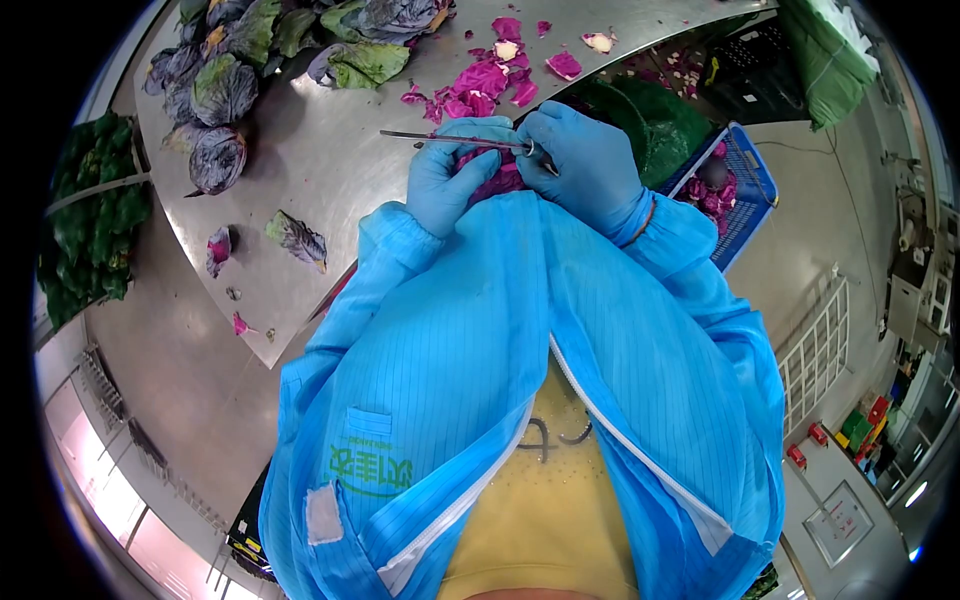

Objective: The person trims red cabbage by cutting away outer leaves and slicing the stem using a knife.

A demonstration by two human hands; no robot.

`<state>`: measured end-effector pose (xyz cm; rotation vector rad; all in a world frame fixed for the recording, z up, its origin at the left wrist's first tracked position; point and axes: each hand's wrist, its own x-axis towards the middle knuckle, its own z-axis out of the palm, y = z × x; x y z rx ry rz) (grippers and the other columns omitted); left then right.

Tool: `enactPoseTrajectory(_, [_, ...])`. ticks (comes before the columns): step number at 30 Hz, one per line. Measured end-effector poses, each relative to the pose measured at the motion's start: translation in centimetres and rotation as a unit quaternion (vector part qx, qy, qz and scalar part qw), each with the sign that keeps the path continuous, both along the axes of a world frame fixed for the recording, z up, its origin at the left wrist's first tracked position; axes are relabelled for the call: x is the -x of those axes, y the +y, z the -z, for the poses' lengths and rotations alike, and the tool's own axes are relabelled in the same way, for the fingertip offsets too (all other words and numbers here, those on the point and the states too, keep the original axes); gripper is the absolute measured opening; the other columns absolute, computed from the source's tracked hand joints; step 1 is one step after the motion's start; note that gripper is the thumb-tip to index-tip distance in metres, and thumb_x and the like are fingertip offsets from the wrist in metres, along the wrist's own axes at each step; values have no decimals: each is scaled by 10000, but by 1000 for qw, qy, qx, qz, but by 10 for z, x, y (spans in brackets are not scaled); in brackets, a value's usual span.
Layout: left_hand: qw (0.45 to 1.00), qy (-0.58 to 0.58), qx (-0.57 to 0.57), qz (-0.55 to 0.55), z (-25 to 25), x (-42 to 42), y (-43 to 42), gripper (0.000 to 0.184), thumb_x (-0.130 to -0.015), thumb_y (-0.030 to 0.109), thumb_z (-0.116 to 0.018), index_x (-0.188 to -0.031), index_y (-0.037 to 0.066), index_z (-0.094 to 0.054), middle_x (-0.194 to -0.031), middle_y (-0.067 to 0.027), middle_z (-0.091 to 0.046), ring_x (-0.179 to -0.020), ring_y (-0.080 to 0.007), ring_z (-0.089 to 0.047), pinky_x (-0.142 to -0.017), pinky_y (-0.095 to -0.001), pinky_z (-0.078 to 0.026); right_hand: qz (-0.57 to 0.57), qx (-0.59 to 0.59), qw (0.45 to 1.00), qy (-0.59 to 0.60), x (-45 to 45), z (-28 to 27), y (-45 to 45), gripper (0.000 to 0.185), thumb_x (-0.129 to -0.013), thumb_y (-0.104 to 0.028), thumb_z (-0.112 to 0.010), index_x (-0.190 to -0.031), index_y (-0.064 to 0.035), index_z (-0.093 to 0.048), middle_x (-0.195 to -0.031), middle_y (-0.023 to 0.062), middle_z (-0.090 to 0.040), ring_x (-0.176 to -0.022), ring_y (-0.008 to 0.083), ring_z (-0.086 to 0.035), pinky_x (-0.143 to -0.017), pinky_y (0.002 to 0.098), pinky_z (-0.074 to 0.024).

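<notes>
My left hand [445,175], in a blue glove, is closed around a red cabbage [497,178] close to my chest. Much of the cabbage is hidden by my fingers and sleeves. A knife [450,139] is gripped in my right hand [580,160], also gloved in blue. Its thin blade points left and passes across the top of my left hand and the cabbage. Whether the blade touches the cabbage, I cannot tell. Just beyond my hands, torn purple cabbage leaves [480,85] lie on the metal table [320,150].
Several whole red cabbages [222,90] with dull outer leaves are heaped at the table's far left. Loose leaves [297,240] lie nearer its corner. At right stands a blue crate [750,190] with purple pieces, beside a dark green mesh bag [640,115]. A full green net sack [95,215] is at left.
</notes>
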<state>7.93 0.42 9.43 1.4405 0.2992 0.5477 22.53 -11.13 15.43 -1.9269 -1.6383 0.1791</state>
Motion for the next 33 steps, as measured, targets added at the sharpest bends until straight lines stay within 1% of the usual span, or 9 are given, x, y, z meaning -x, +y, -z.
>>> enactPoseTrajectory(5, [1000, 16, -10, -7, 1, 1, 2, 235, -825, -7, -573, -1055, 11, -619, -1143, -114, -591, -1093, -218, -546, -969, -341, -413, -36, -5, 999, 27, -4, -7, -4, 112, -744, -142, -624, -813, -95, -549, -768, 59, -555, -656, 250, -591, -547, 359, -473])
enactPoseTrajectory(8, [1000, 15, 19, -14, -4, 3, 2, 232, -819, -7, -574, -1046, 10, -623, -1139, -115, -589, -1096, -216, -543, -972, -336, -408, 42, -28, 989, 141, -13, -4, -9, 137, -731, -136, -678, -834, -91, -599, -784, 58, -588, -650, 183, -619, -570, 294, -489])
enactPoseTrajectory(10, [1000, 1, -21, -10, -2, 3, 4, 232, -821, -5, -574, -1047, 7, -624, -1136, -118, -587, -1098, -212, -543, -975, -337, -406, 102, -21, 984, 147, -20, -2, -12, 157, -733, -101, -687, -874, -90, -619, -779, 70, -586, -660, 165, -620, -585, 272, -493])
enactPoseTrajectory(14, [1000, -4, 11, -11, -4, 2, 1, 231, -822, 5, -578, -1048, 10, -627, -1138, -117, -585, -1100, -210, -542, -981, -335, -402, 100, -12, 973, 209, -18, -3, -16, 166, -746, -76, -683, -904, -79, -630, -823, 74, -587, -662, 162, -618, -601, 261, -497])
enactPoseTrajectory(16, [1000, 6, -11, -13, -6, 0, 2, 219, -822, 16, -578, -1033, 17, -635, -1115, -106, -599, -1092, -209, -542, -978, -340, -402, 27, -66, 971, 227, -12, 1, -11, 169, -756, -74, -679, -919, -75, -633, -875, 63, -590, -669, 170, -616, -621, 267, -500])
enactPoseTrajectory(20, [999, 9, -30, 14, -4, 0, 3, 213, -819, 31, -576, -1022, 26, -641, -1085, -95, -618, -1073, -207, -545, -972, -342, -400, 34, 17, 987, 156, -2, -5, -5, 196, -749, -131, -692, -932, -86, -635, -931, 57, -582, -718, 201, -617, -636, 304, -496])
enactPoseTrajectory(23, [1000, 17, 12, 0, -2, -2, 1, 213, -815, 36, -571, -1013, 35, -648, -1055, -85, -634, -1058, -207, -547, -967, -345, -399, 46, 39, 992, 110, 2, -8, -4, 167, -761, -169, -676, -898, -87, -625, -941, 53, -569, -741, 225, -613, -635, 324, -494])
enactPoseTrajectory(27, [999, 9, -34, -4, -7, -3, 1, 211, -809, 27, -568, -1000, 41, -655, -1033, -76, -642, -1061, -207, -545, -966, -342, -400, 55, 71, 995, 51, 3, -10, -1, 155, -767, -203, -659, -862, -89, -616, -944, 52, -566, -762, 236, -614, -639, 339, -495])
enactPoseTrajectory(33, [999, 31, -27, -21, -7, -2, -2, 210, -797, 8, -578, -989, 41, -658, -1058, -85, -630, -1056, -201, -551, -960, -340, -404, 52, 69, 995, 47, 6, -9, 5, 122, -767, -197, -627, -825, -93, -601, -895, 59, -550, -741, 256, -601, -616, 368, -488])
